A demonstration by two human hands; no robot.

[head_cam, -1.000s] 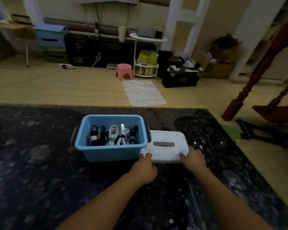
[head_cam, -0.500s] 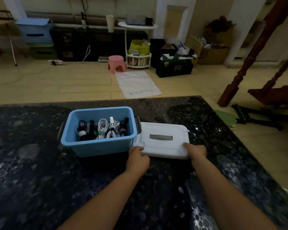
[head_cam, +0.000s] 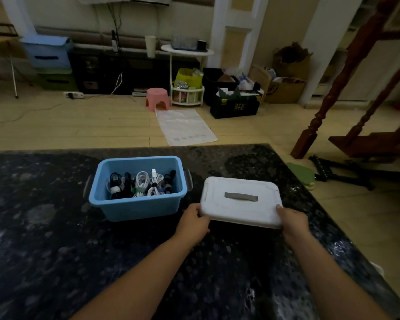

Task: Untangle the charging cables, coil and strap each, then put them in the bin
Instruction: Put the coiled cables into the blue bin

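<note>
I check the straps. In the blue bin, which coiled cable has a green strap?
The white coiled cable at the bin's middle; its neighbours show black or white bands.

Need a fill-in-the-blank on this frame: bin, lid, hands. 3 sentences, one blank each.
1. The coiled cables lie inside the ____ bin.
2. The left hand and the right hand both hold the white ____.
3. The bin's top is ____.

Missing words: blue; lid; open
</note>
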